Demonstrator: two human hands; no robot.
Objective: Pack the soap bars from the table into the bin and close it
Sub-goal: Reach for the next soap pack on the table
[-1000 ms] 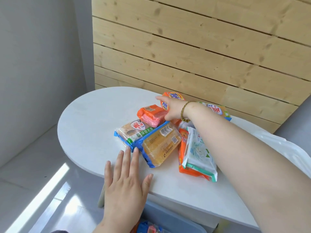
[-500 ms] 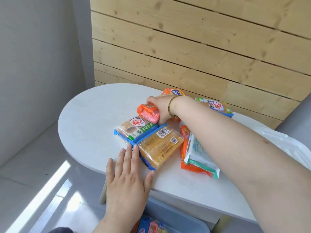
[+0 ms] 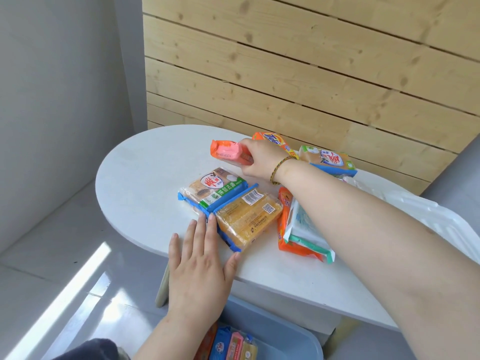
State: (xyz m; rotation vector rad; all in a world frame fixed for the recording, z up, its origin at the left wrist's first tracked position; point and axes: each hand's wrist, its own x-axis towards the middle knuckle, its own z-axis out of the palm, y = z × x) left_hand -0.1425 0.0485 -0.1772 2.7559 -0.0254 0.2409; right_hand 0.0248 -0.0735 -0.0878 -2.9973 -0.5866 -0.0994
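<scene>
My right hand is shut on a pink soap bar in an orange wrapper, held just above the white table. My left hand lies flat and open on the table's front edge, its fingertips touching the blue-wrapped amber soap packs. An orange and white pack lies under my right forearm. An orange Tide bar and another blue-edged pack lie behind my wrist. The grey-blue bin stands below the table with several soap bars inside.
A wooden slat wall rises directly behind the table. A white plastic lid rests at the table's right end. Grey floor with a sunlit patch lies to the left.
My right hand closed on the pink soap bar and lifted it off the table, tilting it. My left hand stayed flat at the table edge.
</scene>
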